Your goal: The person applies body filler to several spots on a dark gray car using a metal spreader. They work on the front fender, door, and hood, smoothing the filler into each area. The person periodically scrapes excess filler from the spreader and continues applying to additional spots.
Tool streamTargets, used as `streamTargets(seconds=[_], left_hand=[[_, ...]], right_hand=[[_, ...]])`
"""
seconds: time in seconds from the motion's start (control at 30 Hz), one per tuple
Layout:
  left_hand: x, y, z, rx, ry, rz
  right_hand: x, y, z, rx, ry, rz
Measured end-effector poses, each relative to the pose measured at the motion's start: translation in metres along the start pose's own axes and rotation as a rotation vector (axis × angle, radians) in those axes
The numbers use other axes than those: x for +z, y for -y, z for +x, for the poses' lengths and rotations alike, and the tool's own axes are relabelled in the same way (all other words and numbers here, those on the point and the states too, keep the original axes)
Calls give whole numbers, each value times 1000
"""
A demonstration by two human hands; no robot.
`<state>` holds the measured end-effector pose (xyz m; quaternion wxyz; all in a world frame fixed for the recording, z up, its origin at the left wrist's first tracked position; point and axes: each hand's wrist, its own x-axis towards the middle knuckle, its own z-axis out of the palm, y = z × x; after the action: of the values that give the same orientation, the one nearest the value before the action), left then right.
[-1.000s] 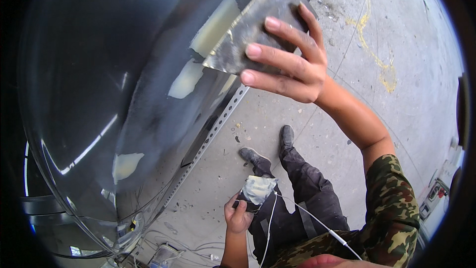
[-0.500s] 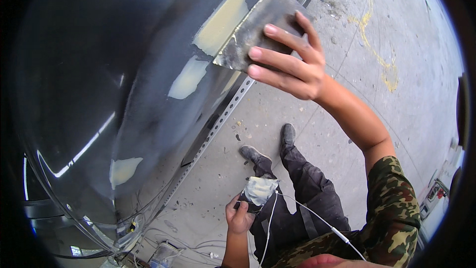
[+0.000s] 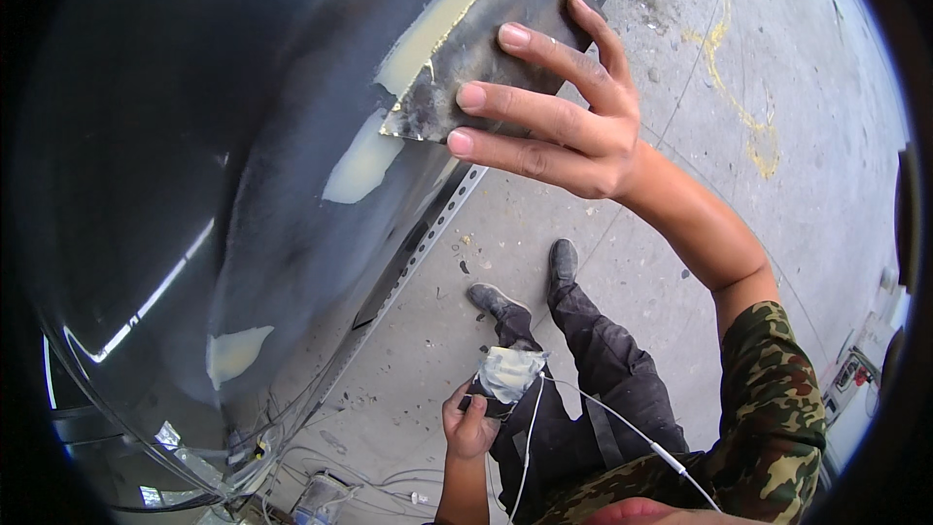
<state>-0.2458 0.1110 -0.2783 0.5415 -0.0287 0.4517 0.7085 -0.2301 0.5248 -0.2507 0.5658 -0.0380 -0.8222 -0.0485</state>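
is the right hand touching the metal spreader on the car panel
Touching. The head view shows the right hand with its fingers spread flat on the back of the grey metal spreader, pressing it against the dark car panel.

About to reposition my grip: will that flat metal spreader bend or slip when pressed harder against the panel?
The spreader looks like thin sheet metal, so probably springy. Smeared filler may make it slippery. The right hand presses it with flat fingers.
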Motion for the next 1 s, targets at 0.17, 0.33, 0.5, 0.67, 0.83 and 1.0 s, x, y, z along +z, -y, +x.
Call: streamTargets(seconds=[0.17,0.33,0.5,0.67,0.83,1.0], left_hand=[[-11,8,6,-6,-28,10],[-11,9,8,-5,-29,4],[-5,5,2,5,-17,11],[4,-2,-12,16,-10,11],[16,-8,-22,26,-9,6],[5,-2,-11,25,-3,24]], right_hand=[[18,-1,-31,28,5,4],[22,-3,-49,36,38,-3],[-5,3,-40,57,154,12],[-38,7,-4,1,55,12],[-38,-3,25,-34,70,-47],[-11,-10,9,-71,20,-56]])
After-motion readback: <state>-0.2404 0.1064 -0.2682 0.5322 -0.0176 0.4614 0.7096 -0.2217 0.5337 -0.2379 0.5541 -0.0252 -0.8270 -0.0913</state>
